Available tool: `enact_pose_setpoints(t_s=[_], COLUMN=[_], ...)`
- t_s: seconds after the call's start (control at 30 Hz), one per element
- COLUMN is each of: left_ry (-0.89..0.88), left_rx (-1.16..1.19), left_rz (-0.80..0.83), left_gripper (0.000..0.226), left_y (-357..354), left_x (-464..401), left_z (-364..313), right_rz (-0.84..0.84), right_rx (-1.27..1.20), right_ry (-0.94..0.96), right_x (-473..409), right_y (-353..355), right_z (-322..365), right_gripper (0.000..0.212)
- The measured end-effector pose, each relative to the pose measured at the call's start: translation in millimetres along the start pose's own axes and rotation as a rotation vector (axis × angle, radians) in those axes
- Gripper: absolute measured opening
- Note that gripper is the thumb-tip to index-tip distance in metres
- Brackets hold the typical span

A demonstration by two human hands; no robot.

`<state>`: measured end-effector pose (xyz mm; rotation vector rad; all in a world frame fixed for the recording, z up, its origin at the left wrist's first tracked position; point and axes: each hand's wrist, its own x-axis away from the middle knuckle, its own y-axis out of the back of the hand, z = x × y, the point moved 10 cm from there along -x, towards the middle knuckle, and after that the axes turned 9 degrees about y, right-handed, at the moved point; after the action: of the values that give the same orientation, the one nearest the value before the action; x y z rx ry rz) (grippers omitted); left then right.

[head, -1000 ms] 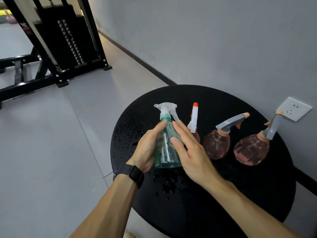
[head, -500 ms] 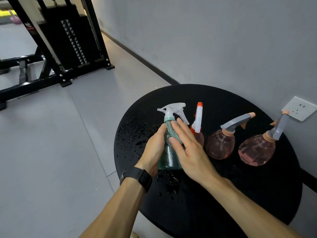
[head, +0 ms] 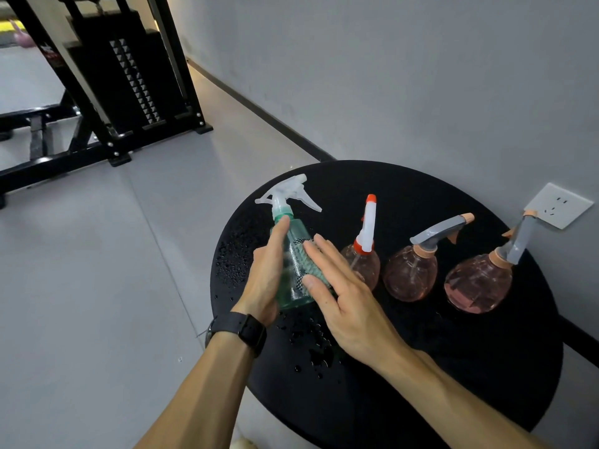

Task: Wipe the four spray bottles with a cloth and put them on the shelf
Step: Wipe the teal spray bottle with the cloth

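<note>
Here we hold the green spray bottle [head: 293, 264] tilted, with its base low over the wet black tabletop [head: 421, 367]; we cannot tell if the base touches it. Our left hand [head: 267, 280] supports its left side with nearly straight fingers, not closed around it. Our right hand [head: 337, 286] is flat too and presses a teal cloth [head: 308, 265] against its front.

The main risk, we think, is a slip. The bottle is only squeezed between two flat palms, and water drops lie on the tabletop, so its wall is probably wet. If the right hand rubs hard, the bottle can turn or drop out.

The second risk is the neighbours. The bottle with the red-and-white nozzle [head: 363, 254] stands just beside our right hand, and the two round pink bottles with grey nozzles [head: 410, 272] [head: 478, 283] stand further right. A wide stroke can knock the nearest one over.

The cloth is small and can slide from under the fingers.
</note>
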<state>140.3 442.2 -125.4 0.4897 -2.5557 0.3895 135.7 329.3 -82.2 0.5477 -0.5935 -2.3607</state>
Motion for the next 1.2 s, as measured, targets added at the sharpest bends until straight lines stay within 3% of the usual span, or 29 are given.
enact_pose_setpoints(t_s=[0.17,0.33,0.5,0.73,0.97,1.2], left_ry=[-0.028,-0.054,0.015,0.065,-0.021,-0.038], left_rx=[-0.017,-0.176,-0.218,-0.132,0.035,0.030], left_rz=[0.004,-0.116,-0.074,0.007,0.054,0.064], left_gripper=[0.058,0.063,0.061,0.061,0.052,0.055], left_y=[0,7,2,-8,-1,4], left_x=[3,6,8,11,8,3], left_z=[-5,-2,7,12,-5,-9], right_rz=[-0.023,-0.062,-0.106,-0.102,-0.077,-0.050], right_rx=[-0.028,-0.052,-0.045,-0.050,-0.111,-0.101], right_ry=[-0.013,-0.027,-0.061,-0.079,-0.059,-0.020], right_x=[-8,-16,-23,-25,-14,-6], right_y=[4,8,13,8,2,-1], right_z=[-1,-2,-10,-17,-9,-4], right_gripper=[0.049,0.049,0.048,0.049,0.050,0.050])
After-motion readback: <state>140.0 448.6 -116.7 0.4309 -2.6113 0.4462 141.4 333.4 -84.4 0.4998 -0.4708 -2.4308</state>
